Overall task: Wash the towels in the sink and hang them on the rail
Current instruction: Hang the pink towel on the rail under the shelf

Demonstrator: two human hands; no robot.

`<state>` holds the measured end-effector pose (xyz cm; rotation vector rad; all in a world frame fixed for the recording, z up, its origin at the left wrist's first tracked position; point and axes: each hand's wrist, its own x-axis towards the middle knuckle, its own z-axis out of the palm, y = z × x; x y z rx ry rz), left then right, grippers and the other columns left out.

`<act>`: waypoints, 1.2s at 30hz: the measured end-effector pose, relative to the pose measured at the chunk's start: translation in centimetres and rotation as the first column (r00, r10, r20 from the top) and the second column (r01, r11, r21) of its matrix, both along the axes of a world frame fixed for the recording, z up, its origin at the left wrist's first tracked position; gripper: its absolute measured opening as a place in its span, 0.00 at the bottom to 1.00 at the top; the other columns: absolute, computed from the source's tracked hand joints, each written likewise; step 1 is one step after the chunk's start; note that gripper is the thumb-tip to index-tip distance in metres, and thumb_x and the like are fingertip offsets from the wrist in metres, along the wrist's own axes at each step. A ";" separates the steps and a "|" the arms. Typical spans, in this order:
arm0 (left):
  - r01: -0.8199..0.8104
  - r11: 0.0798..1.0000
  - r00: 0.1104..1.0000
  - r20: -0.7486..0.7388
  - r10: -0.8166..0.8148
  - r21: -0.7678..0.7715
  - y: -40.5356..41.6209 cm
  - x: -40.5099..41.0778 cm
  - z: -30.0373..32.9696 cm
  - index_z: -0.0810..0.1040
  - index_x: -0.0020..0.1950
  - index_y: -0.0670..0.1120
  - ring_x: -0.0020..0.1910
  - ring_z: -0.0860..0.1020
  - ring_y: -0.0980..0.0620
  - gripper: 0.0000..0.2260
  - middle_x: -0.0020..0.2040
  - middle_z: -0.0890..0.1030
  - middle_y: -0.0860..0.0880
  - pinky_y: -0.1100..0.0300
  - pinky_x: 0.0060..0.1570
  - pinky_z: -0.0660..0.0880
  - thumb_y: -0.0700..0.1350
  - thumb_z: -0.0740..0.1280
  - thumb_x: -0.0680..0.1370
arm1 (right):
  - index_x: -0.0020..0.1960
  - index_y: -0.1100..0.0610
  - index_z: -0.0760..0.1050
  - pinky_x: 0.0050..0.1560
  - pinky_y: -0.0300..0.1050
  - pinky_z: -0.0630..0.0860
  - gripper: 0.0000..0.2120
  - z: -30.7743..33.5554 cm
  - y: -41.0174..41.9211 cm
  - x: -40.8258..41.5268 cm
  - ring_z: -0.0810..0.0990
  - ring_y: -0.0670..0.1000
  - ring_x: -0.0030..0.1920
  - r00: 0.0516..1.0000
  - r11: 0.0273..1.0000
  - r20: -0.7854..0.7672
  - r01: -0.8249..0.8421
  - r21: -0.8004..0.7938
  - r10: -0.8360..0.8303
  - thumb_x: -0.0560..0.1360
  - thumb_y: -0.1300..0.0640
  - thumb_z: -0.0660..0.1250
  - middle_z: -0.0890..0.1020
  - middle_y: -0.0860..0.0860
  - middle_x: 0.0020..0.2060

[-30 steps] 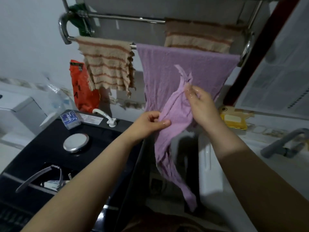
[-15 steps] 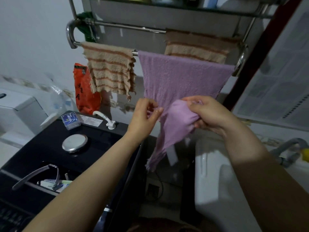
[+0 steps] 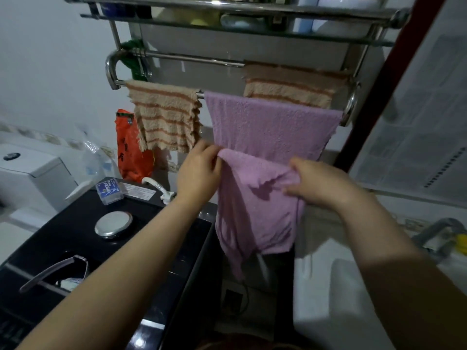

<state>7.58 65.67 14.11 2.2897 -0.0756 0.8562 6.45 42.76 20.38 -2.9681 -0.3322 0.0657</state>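
A small purple towel (image 3: 255, 205) hangs spread between my hands, below the rail. My left hand (image 3: 199, 170) pinches its top left corner and my right hand (image 3: 318, 183) grips its top right edge. Behind it a larger purple towel (image 3: 273, 125) is draped over the front bar of the chrome rail (image 3: 113, 72). A beige striped towel (image 3: 164, 117) hangs on the same bar to the left. Another beige striped towel (image 3: 290, 87) lies over the rear bar at the right. The white sink (image 3: 326, 286) is at the lower right.
A black washing machine top (image 3: 75, 223) at the left carries a round metal lid (image 3: 113, 223) and a small blue box (image 3: 110, 190). An orange bag (image 3: 131, 152) hangs by the wall. A grey tap (image 3: 437, 233) stands at the right. A shelf of bottles (image 3: 240, 18) sits above the rail.
My hands have drawn apart and opened the bunched small purple towel out flat. The view has tilted upward, showing the shelf above the rail.
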 end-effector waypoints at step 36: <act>0.299 0.422 0.542 -0.212 -0.813 -0.856 5.0 -0.7 4.7 0.72 0.67 0.41 0.58 0.77 0.43 0.22 0.60 0.77 0.41 0.48 0.61 0.72 0.54 0.59 0.79 | 0.43 0.53 0.75 0.37 0.38 0.72 0.03 1.3 4.5 0.9 0.75 0.40 0.32 0.956 0.395 0.025 -0.144 0.907 0.292 0.75 0.58 0.68 0.78 0.46 0.34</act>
